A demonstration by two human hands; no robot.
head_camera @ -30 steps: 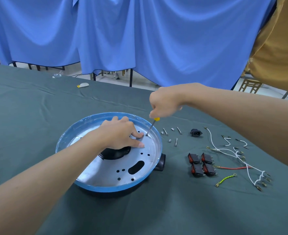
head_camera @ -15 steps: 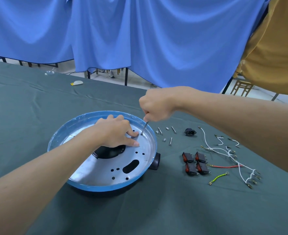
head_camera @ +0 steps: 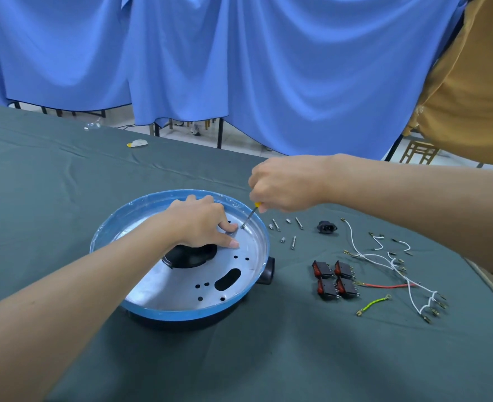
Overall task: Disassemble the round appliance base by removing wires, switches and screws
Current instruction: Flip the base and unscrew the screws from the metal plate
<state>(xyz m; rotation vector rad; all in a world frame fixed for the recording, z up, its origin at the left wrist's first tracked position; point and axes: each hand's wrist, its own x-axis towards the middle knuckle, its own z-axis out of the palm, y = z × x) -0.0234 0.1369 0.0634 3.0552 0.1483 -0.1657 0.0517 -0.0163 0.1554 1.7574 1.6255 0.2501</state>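
The round appliance base (head_camera: 140, 307), blue-rimmed with a silver perforated plate, lies on the green-clothed table. My left hand (head_camera: 201, 221) rests on the plate with fingers pressed beside a screw near the far right rim. My right hand (head_camera: 283, 181) grips a yellow-handled screwdriver (head_camera: 249, 217), its tip set on that screw. Removed parts lie to the right: several screws (head_camera: 293, 242), a black socket (head_camera: 327, 227), several red-and-black switches (head_camera: 335, 278), white wires (head_camera: 384, 259), a red wire (head_camera: 384, 285) and a green-yellow wire (head_camera: 374, 304).
A small white-and-yellow object (head_camera: 137, 143) lies far back on the table. Blue curtains (head_camera: 239, 68) hang behind the table's far edge. A person in an ochre shirt (head_camera: 471, 97) stands at the right. A wooden stool (head_camera: 419, 152) is beyond the table.
The camera view shifted slightly. My right hand stays on the screwdriver at the same screw, its wrist turning a little. My left hand keeps its place on the plate.
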